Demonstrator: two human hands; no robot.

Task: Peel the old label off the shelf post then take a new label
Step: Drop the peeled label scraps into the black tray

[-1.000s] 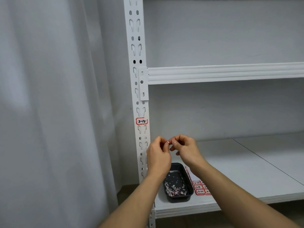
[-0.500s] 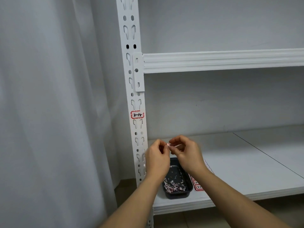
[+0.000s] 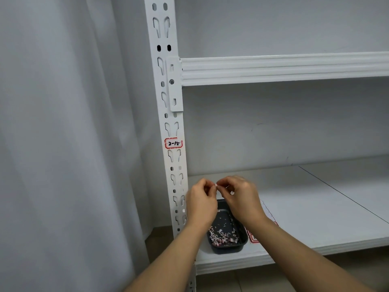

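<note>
A red-bordered label reading 2-15 (image 3: 173, 143) is stuck on the white slotted shelf post (image 3: 166, 85). Below it, in front of the lower shelf, my left hand (image 3: 201, 204) and my right hand (image 3: 242, 199) meet fingertip to fingertip. Between them they pinch a tiny white-and-pink label scrap (image 3: 216, 185). A sheet of new red-bordered labels (image 3: 253, 238) lies on the shelf, mostly hidden behind my right forearm.
A small black tray (image 3: 242, 241) holding several torn label bits sits on the lower shelf board (image 3: 315, 211) under my hands. An upper shelf beam (image 3: 284, 68) crosses the top right. A pale curtain (image 3: 63, 144) hangs to the left of the post.
The view has tilted a little, so the post label and shelves sit higher or lower in frame. Both hands stay together pinching the scrap, hardly moving over the tray.
</note>
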